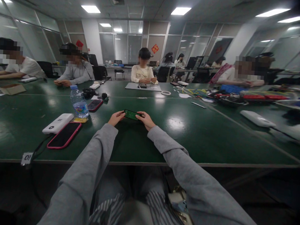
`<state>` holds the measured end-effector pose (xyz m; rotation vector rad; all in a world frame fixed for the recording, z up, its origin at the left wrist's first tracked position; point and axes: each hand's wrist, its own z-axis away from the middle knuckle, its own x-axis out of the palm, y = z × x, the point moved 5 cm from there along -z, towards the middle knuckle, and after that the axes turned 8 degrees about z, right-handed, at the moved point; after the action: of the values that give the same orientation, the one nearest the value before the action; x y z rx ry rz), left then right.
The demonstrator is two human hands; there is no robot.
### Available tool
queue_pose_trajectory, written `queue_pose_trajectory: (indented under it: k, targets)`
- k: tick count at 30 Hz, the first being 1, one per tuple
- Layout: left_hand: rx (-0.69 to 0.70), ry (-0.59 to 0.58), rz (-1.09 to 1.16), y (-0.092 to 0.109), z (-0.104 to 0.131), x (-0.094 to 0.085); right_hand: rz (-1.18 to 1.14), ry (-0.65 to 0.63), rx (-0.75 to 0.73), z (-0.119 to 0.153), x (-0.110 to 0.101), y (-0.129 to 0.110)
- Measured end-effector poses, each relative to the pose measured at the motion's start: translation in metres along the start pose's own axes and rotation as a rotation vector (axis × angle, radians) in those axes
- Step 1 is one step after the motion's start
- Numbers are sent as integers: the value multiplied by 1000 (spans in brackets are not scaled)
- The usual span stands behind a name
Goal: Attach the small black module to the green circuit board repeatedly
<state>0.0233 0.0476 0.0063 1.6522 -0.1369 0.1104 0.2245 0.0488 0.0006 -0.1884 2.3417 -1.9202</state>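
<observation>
A small dark phone-like device with a lit green screen (131, 114) is held sideways just above the green table (189, 139). My left hand (116, 118) grips its left end, and my right hand (145, 120) grips its right end, with the thumb over the screen's edge. The screen's content is too small to read. To the left of my hands, a phone with a pink-red case (64, 135) lies flat beside a white power bank (58, 123).
A water bottle (79, 102) stands at the left, near a second red-edged phone (95, 105). At the right lie a white device (257, 119), a pen (198, 105) and tangled cables. Across the table sits a person (143, 72); other people sit at both sides.
</observation>
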Motion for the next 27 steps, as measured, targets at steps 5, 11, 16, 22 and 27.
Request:
queue_pose_trajectory:
  k: [5,11,16,22,27]
  targets:
    - [15,-23,-32,0,1,2,43,9,-13,0,0,0]
    - [28,-19,-72,3,1,1,76,-1,-16,-1,0,2]
    - [56,-18,-71,6,2,2,98,21,-29,1,0,0]
    - [42,-31,-64,4,3,4,84,92,-78,-2,-4,-4]
    - [51,-91,-60,3,4,2,271,215,-259,-2,-13,-18]
